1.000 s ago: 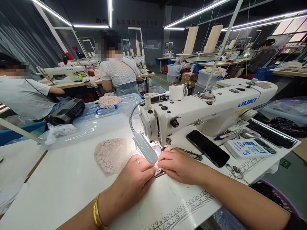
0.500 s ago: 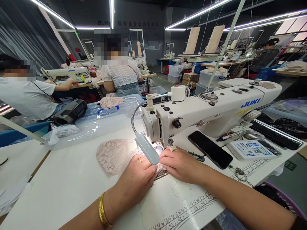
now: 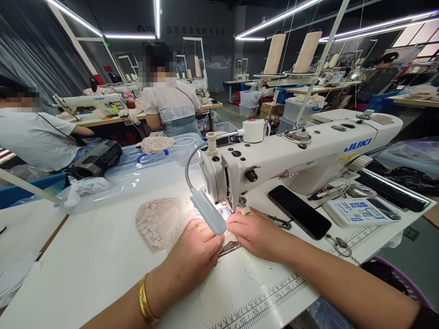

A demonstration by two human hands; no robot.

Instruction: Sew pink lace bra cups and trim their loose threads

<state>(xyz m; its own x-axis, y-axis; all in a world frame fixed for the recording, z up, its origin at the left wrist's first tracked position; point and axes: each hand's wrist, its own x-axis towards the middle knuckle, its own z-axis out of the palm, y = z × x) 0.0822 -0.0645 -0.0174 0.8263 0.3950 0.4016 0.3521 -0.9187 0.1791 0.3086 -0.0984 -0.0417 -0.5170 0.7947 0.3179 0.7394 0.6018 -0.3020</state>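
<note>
Both hands lie flat on a piece of pale pink lace [image 3: 161, 221] spread on the white desk [image 3: 89, 269], right at the needle end of a white sewing machine [image 3: 291, 155]. The left hand [image 3: 194, 256], with a ring on one finger and a gold bangle [image 3: 144, 305] at the wrist, presses down on the lace with its fingers held together and grips nothing. The right hand [image 3: 255, 233] lies just beside it, fingers stretched toward the needle area, flat on the edge of the fabric, one fingertip wrapped in tape. A small lamp [image 3: 208, 211] on a bendy neck hangs over the hands and hides the exact spot under the needle. The larger part of the lace lies to the left of the machine head. To the right of the hands, under the machine arm, lie a black phone [image 3: 297, 211] and dark snips [image 3: 279, 222]. A printed ruler [image 3: 264, 299] runs along the near desk edge. Behind, a clear plastic bin [image 3: 137, 173] stands at the back of the desk, and other people sit at machines farther off.
</note>
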